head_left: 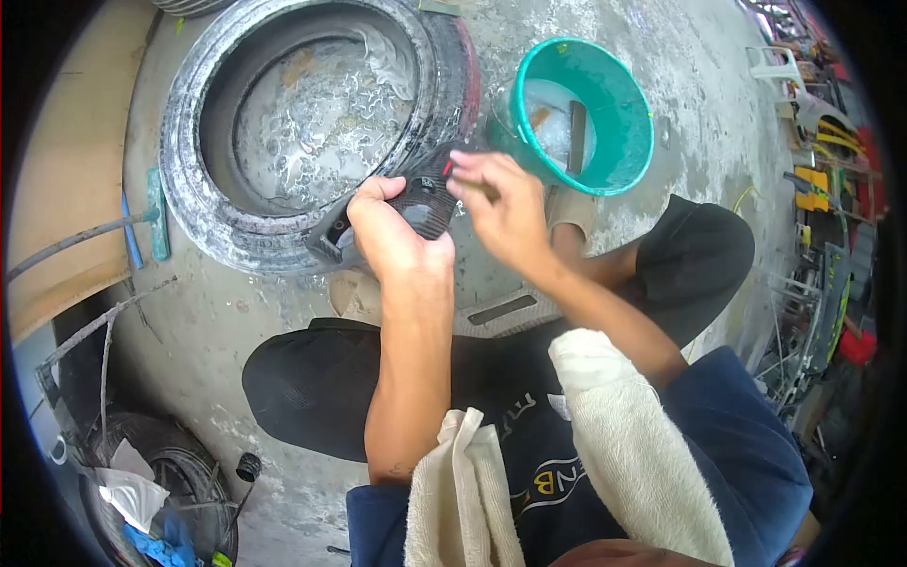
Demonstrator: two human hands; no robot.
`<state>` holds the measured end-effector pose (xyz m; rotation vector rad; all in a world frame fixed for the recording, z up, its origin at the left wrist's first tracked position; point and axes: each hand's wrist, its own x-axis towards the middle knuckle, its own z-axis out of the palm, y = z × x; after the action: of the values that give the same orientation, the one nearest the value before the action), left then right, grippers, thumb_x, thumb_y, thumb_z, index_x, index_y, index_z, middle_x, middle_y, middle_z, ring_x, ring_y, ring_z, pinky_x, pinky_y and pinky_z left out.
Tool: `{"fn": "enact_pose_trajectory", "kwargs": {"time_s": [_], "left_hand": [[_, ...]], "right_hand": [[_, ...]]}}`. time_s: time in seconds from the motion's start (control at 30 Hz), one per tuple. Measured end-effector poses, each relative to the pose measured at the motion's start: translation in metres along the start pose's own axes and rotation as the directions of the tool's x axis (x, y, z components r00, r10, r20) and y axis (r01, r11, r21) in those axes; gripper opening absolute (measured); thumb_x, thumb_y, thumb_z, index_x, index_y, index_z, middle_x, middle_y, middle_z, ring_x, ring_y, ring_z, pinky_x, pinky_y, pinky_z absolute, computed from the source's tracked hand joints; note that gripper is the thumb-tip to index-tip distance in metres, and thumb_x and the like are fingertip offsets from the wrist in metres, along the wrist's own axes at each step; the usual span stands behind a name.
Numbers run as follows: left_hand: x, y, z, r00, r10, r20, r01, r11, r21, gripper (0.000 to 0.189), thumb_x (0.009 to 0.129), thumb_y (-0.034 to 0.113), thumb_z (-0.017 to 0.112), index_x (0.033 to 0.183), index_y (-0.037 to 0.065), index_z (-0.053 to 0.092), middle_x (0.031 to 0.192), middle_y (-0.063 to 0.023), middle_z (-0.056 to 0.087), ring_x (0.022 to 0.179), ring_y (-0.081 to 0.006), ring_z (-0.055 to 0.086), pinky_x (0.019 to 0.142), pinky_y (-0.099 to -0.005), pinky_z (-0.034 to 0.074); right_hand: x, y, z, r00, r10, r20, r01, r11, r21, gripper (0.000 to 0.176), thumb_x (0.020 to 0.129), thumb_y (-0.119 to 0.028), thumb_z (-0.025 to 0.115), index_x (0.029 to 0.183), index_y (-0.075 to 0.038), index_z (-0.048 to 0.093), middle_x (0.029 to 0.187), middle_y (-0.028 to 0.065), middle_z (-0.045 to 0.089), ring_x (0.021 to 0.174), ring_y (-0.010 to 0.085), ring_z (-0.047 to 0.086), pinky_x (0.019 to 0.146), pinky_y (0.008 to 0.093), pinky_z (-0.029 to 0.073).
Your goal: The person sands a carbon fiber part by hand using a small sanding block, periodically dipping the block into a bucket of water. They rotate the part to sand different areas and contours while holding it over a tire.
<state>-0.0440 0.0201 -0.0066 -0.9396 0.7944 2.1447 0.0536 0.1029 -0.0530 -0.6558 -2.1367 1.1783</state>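
Observation:
My left hand (392, 227) is wrapped around a dark, glossy part with a fine carbon-like weave (430, 203), held over the near right edge of a tyre. My right hand (505, 203) is closed at the upper right end of that part, fingers pinched around something small and brownish that I cannot make out. A small red mark shows beside its fingertips. The tyre (194, 142) lies flat on the floor, wet and streaked with whitish foam. To its right stands a green bucket (619, 161) with cloudy water and a dark flat strip inside.
A wooden panel (80, 123) and a green bar (157, 213) are at the left. A wheel (175, 472) lies at lower left with a white scrap and blue cloth. Cluttered tools and a white stool (775, 64) line the right side. A towel (633, 444) hangs over my shoulders.

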Motion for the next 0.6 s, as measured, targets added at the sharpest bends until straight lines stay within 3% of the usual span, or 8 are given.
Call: {"fn": "enact_pose_trajectory", "kwargs": {"time_s": [0.1, 0.13, 0.2, 0.3, 0.4, 0.47, 0.53, 0.6], "left_hand": [[0.004, 0.000, -0.003, 0.999, -0.027, -0.023, 0.027, 1.000, -0.011, 0.014, 0.069, 0.004, 0.053, 0.084, 0.002, 0.053, 0.087, -0.0095, 0.058, 0.080, -0.0279, 0.063, 0.076, -0.0413, 0.055], [0.002, -0.002, 0.001, 0.999, -0.009, -0.049, 0.008, 1.000, -0.001, 0.014, 0.069, 0.003, 0.054, 0.083, 0.003, 0.053, 0.086, -0.0093, 0.058, 0.078, -0.0274, 0.062, 0.076, -0.0404, 0.055], [-0.002, -0.004, 0.002, 0.999, 0.016, -0.037, -0.016, 1.000, -0.002, 0.013, 0.069, 0.003, 0.054, 0.081, 0.003, 0.053, 0.086, -0.0093, 0.058, 0.077, -0.0271, 0.062, 0.074, -0.0392, 0.055], [0.003, 0.001, 0.005, 1.000, 0.008, -0.013, -0.009, 0.999, -0.030, 0.013, 0.068, 0.003, 0.055, 0.081, 0.004, 0.053, 0.087, -0.0090, 0.058, 0.075, -0.0264, 0.061, 0.073, -0.0383, 0.054], [0.004, -0.003, 0.000, 0.999, -0.003, -0.038, 0.003, 1.000, -0.012, 0.013, 0.068, 0.003, 0.055, 0.080, 0.003, 0.052, 0.087, -0.0084, 0.057, 0.076, -0.0260, 0.061, 0.073, -0.0382, 0.053], [-0.003, -0.006, 0.009, 0.992, -0.008, -0.125, 0.007, 1.000, -0.008, 0.013, 0.068, 0.003, 0.056, 0.080, 0.002, 0.053, 0.087, -0.0078, 0.056, 0.077, -0.0256, 0.061, 0.072, -0.0382, 0.053], [-0.002, -0.009, 0.009, 0.995, 0.010, -0.101, -0.012, 1.000, -0.021, 0.013, 0.067, 0.002, 0.056, 0.080, 0.000, 0.054, 0.088, -0.0092, 0.057, 0.074, -0.0253, 0.062, 0.069, -0.0378, 0.053], [-0.001, -0.005, 0.005, 0.997, 0.006, -0.074, -0.008, 0.999, -0.034, 0.010, 0.067, 0.002, 0.056, 0.077, 0.000, 0.055, 0.087, -0.0095, 0.058, 0.073, -0.0250, 0.062, 0.068, -0.0371, 0.053]], "right_hand": [[0.012, 0.014, -0.001, 0.999, -0.038, -0.007, 0.037, 0.992, -0.118, 0.014, 0.079, -0.007, 0.074, 0.091, 0.001, 0.070, 0.096, 0.0179, 0.072, 0.089, 0.0328, 0.068, 0.077, 0.0394, 0.053], [0.030, 0.023, 0.001, 0.997, 0.082, 0.004, -0.080, 0.985, -0.150, 0.013, 0.080, -0.006, 0.074, 0.091, 0.000, 0.071, 0.097, 0.0159, 0.073, 0.089, 0.0320, 0.068, 0.079, 0.0397, 0.054], [0.036, 0.025, 0.004, 0.998, 0.048, 0.046, -0.029, 0.937, -0.347, 0.021, 0.083, -0.003, 0.074, 0.104, 0.000, 0.073, 0.104, 0.0169, 0.073, 0.094, 0.0211, 0.071, 0.080, 0.0329, 0.055], [-0.008, -0.007, -0.002, 0.999, 0.041, 0.005, -0.040, 0.991, -0.126, 0.019, 0.086, -0.007, 0.072, 0.104, 0.001, 0.072, 0.100, 0.0157, 0.074, 0.094, 0.0211, 0.070, 0.079, 0.0328, 0.054], [0.008, 0.015, -0.006, 0.999, -0.044, 0.031, 0.049, 0.978, -0.204, 0.021, 0.087, -0.008, 0.072, 0.105, 0.003, 0.071, 0.098, 0.0150, 0.074, 0.091, 0.0193, 0.069, 0.076, 0.0318, 0.053], [0.040, 0.034, 0.000, 0.950, 0.308, 0.048, -0.300, 0.945, -0.132, 0.023, 0.087, -0.007, 0.072, 0.107, 0.004, 0.070, 0.105, 0.0165, 0.073, 0.088, 0.0169, 0.067, 0.075, 0.0303, 0.051], [0.022, 0.013, 0.001, 0.990, 0.143, 0.000, -0.138, 0.955, -0.264, 0.021, 0.089, -0.007, 0.071, 0.105, 0.005, 0.070, 0.104, 0.0156, 0.074, 0.087, 0.0162, 0.067, 0.075, 0.0301, 0.051], [-0.008, -0.006, -0.003, 1.000, 0.028, 0.009, -0.027, 0.988, -0.154, 0.020, 0.089, -0.007, 0.070, 0.105, 0.005, 0.070, 0.100, 0.0163, 0.073, 0.091, 0.0151, 0.067, 0.076, 0.0300, 0.051]]}}
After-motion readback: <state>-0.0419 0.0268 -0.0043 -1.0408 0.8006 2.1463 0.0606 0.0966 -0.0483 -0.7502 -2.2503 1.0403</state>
